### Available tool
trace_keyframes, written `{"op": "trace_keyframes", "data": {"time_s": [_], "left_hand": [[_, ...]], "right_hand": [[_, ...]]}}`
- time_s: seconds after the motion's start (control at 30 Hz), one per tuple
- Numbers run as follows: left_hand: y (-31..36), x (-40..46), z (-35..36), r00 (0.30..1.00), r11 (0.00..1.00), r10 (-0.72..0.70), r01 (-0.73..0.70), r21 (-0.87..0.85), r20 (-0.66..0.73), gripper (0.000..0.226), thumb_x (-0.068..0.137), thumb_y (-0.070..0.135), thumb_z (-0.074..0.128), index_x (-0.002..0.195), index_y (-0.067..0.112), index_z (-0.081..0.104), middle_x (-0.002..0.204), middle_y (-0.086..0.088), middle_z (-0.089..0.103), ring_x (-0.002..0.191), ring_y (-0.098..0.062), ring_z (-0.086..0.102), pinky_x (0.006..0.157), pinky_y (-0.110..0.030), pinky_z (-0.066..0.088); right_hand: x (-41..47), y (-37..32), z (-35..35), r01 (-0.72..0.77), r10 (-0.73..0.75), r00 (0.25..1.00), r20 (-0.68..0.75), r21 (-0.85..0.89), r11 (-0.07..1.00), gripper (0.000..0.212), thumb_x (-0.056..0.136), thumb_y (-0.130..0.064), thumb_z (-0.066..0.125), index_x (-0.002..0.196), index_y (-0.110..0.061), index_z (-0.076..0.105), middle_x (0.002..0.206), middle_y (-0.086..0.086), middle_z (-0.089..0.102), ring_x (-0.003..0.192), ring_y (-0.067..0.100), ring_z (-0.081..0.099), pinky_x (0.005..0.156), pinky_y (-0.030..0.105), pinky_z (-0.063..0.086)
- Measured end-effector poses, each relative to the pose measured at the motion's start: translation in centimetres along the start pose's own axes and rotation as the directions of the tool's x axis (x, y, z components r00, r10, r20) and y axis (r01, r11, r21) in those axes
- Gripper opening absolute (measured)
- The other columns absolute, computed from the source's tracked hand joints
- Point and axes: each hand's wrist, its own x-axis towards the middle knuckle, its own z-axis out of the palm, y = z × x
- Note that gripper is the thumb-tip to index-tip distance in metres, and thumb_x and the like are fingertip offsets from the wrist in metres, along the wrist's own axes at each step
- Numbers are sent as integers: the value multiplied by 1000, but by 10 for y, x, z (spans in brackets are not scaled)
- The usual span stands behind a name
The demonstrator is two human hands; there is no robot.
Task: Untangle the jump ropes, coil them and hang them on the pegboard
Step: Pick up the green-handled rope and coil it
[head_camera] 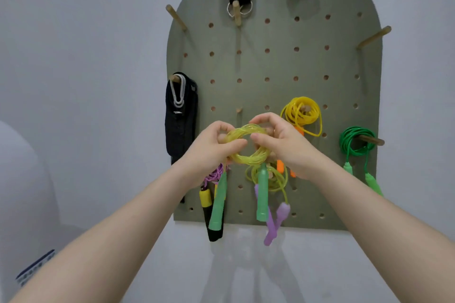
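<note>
Now held up before pegboard (270,61): yellow coil (248,146) pinched by left hand (213,145) and right hand (283,145) either side, ring facing board, empty peg (238,111) just above, green handles (262,194) dangling below

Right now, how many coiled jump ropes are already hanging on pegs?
4, possibly more hidden behind the hands: yellow rope with orange handles; green rope at the right edge; yellow-green rope with purple handles below the held coil; a purple braided one, mostly hidden behind the left wrist.
</note>
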Motion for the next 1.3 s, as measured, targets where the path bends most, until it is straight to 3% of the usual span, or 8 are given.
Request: {"op": "trace_keyframes", "data": {"time_s": [0.17, 0.37, 0.57, 0.73, 0.93, 1.1, 1.2, 1.3], "left_hand": [[-1, 61, -15, 946, 806, 322, -247, 538, -47, 17, 93, 27, 53, 104, 22, 42, 73, 4, 59, 63, -16, 59, 65, -31, 48], [-1, 132, -26, 931, 730, 364, -285, 621, -1, 14, 97, 25, 44, 110, 19, 42, 79, 3, 60, 64, -11, 58, 68, -32, 50], [-20, 170, -31, 973, 961, 217, -198, 195, -79, 8, 96, 17, 50, 100, 10, 52, 78, -5, 59, 57, -12, 58, 53, -27, 52], [-32, 168, -36, 977, 975, 214, -212, -69, 21, 7, 89, 7, 56, 95, 9, 55, 66, 0, 58, 50, -8, 54, 45, -21, 47], [-70, 185, -27, 965, 938, 256, -232, 258, -62, 12, 95, 7, 50, 98, 18, 51, 85, -3, 60, 68, -12, 57, 64, -29, 50], [-99, 212, -7, 846, 491, 508, -131, 861, -160, 43, 92, 33, 29, 119, 18, 60, 124, -7, 58, 123, -31, 45, 104, -43, 33], [-106, 214, 3, 849, 496, 457, 3, 868, -264, 52, 93, 38, 21, 143, 31, 34, 157, -5, 13, 144, -27, 9, 115, -40, 6], [-111, 210, 3, 914, 499, 340, 23, 866, -220, 56, 100, 24, 28, 149, 29, 3, 158, 2, -9, 145, -20, -9, 116, -37, -2]], "right_hand": [[62, 14, -5, 199, -312, 930, -192, -451, 870, 7, 94, -19, 52, 98, -25, 50, 73, -3, 57, 63, 12, 51, 59, 24, 42], [121, 33, -21, 234, -584, 801, -132, -828, 509, 27, 98, -22, 45, 122, -12, 49, 107, 10, 61, 92, 31, 59, 74, 41, 47], [167, 53, -30, 262, -505, 854, -127, -734, 627, 27, 98, -19, 43, 124, -14, 49, 100, 10, 62, 91, 27, 56, 73, 33, 41], [155, 57, -41, 399, -482, 876, -11, -544, 738, 15, 96, -19, 48, 111, -20, 50, 83, 4, 63, 72, 21, 59, 64, 33, 44], [175, 90, -34, 239, -385, 922, 45, -848, 473, 32, 98, -17, 39, 130, -18, 38, 117, 9, 52, 100, 35, 56, 77, 39, 45], [193, 113, -42, 8, -510, 860, 8, -1000, -2, 46, 82, -9, 41, 126, -8, 55, 120, 14, 57, 100, 33, 54, 77, 39, 43], [195, 122, -37, -3, -461, 887, -7, -1000, 10, 54, 80, -15, 31, 128, -6, 55, 131, 12, 56, 115, 32, 52, 95, 44, 43], [187, 120, -30, 7, -375, 927, -29, -995, 95, 56, 83, -17, 30, 134, -3, 49, 139, 13, 50, 124, 32, 50, 99, 45, 43]]}}
